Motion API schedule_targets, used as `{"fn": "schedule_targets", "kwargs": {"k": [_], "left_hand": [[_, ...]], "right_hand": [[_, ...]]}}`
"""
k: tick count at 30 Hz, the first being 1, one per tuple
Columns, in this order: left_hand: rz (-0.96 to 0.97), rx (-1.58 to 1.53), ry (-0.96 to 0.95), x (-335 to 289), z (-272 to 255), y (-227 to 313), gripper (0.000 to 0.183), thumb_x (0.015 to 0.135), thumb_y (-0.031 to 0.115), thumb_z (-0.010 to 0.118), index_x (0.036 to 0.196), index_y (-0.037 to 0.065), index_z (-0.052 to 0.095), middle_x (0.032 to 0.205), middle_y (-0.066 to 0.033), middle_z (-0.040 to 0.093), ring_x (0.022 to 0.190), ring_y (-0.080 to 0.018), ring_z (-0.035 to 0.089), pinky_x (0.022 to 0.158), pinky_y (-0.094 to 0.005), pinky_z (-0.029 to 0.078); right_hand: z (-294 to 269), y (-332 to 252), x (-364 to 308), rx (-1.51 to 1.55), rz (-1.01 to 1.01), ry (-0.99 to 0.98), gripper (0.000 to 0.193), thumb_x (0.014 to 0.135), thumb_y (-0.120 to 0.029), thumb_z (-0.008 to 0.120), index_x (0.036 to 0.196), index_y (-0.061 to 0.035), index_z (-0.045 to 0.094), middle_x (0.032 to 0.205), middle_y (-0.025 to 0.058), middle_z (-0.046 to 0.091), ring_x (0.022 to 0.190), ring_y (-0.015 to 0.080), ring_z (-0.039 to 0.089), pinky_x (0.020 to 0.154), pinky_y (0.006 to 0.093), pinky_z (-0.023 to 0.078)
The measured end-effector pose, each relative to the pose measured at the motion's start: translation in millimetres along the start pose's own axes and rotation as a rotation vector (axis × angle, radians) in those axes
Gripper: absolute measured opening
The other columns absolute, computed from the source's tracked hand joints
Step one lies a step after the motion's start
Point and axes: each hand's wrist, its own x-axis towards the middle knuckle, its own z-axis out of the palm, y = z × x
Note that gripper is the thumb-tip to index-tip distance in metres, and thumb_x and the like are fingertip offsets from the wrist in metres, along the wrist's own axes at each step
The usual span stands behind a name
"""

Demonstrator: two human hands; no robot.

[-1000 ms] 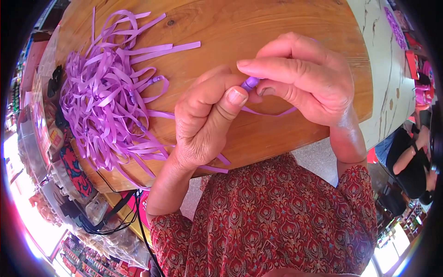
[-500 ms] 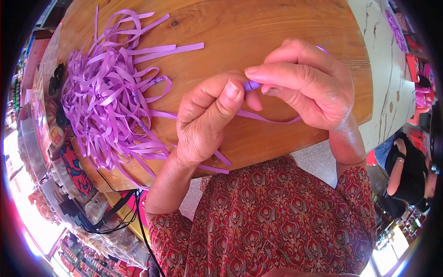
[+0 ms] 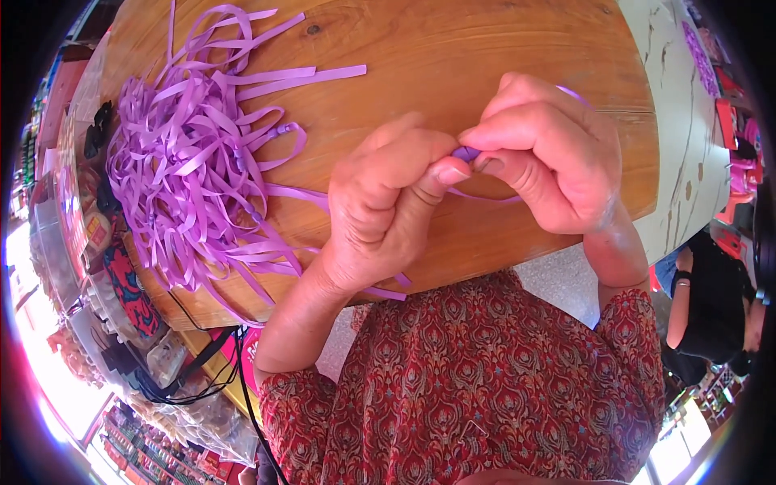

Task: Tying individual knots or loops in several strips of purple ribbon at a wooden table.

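Between my two hands is a small purple clasp, mostly covered by fingertips. My left hand pinches its left end between thumb and curled forefinger. At the other end, the thumb and forefinger of my right hand are closed on it. A thin purple ribbon runs below the clasp behind the fingers, and a loop of ribbon shows above my right hand. To the left lies a tangled heap of purple ribbons, several carrying similar small clasps.
The hands are over a wooden table with a curved right end, beside a pale marbled surface. Bags and packages crowd the left edge, with black cables hanging near my left forearm. A person in black is at the far right.
My left hand has moved right and its fingers have curled tighter round the clasp. The pinched clasp has shifted slightly right, and my right hand's fingers have bent more.
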Motion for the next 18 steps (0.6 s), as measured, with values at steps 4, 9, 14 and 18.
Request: {"fn": "schedule_targets", "kwargs": {"k": [4,9,14,18], "left_hand": [[0.150,0.224,0.048,2,0,-2,0.013,0.077,0.002,0.066,0.086,0.001,0.056,0.067,-0.0087,0.050,0.055,-0.0207,0.046,0.047,-0.0298,0.038],[0.178,0.411,-0.038,5,-5,-5,0.015,0.075,0.001,0.067,0.086,0.002,0.056,0.066,-0.0082,0.050,0.053,-0.0219,0.046,0.044,-0.0309,0.038],[0.187,0.341,0.047,10,-1,-6,0.016,0.074,0.001,0.068,0.085,0.002,0.056,0.068,-0.0079,0.053,0.054,-0.0209,0.046,0.046,-0.0300,0.038],[0.233,0.330,0.062,10,-1,-5,0.016,0.074,0.002,0.069,0.085,0.002,0.057,0.069,-0.0075,0.053,0.054,-0.0196,0.046,0.047,-0.0290,0.038]], "right_hand": [[3,0,-1,0.178,0.121,-0.021,0.009,0.077,-0.003,0.064,0.083,0.0018,0.059,0.069,0.0085,0.055,0.055,0.0159,0.048,0.049,0.0247,0.035],[4,-3,-4,0.397,0.420,-0.054,0.006,0.080,-0.002,0.062,0.084,0.0020,0.059,0.074,0.0063,0.056,0.065,0.0126,0.051,0.057,0.0224,0.037],[-4,2,0,0.394,0.333,-0.063,0.017,0.081,-0.001,0.062,0.097,0.0034,0.060,0.083,0.0066,0.057,0.075,0.0118,0.053,0.065,0.0218,0.042],[-4,-1,-3,0.523,0.384,-0.003,0.028,0.080,0.000,0.063,0.107,0.0038,0.058,0.089,0.0068,0.057,0.079,0.0111,0.054,0.070,0.0214,0.044]]}}
